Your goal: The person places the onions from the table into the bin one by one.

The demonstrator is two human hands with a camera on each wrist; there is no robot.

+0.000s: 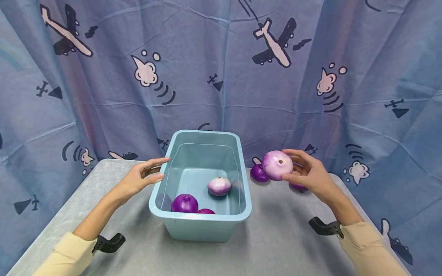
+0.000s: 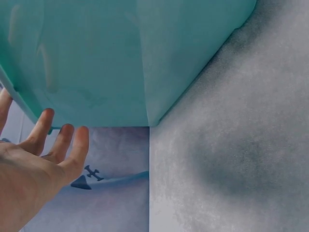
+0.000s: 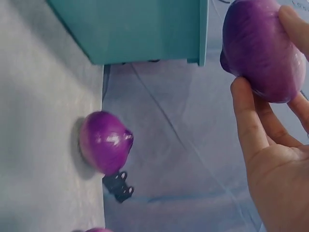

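My right hand (image 1: pixel 307 172) grips a purple onion (image 1: pixel 277 165) in the air, to the right of a light blue plastic bin (image 1: pixel 198 227). In the right wrist view the fingers and thumb hold that onion (image 3: pixel 263 50) by its sides. My left hand (image 1: pixel 139 178) is at the bin's left rim, its fingers extended and the fingertips at the wall; whether they press on it I cannot tell. Inside the bin lie a pale purple onion (image 1: pixel 219 186), a darker one (image 1: pixel 185 203) and part of a third (image 1: pixel 206 211), half hidden by the front rim.
On the grey table (image 1: pixel 276 245), right of the bin, sits another purple onion (image 1: pixel 259 173). One more onion (image 1: pixel 299 187) is mostly hidden beneath my right hand. A blue curtain (image 1: pixel 193 76) with airplane prints hangs behind the table and along both sides.
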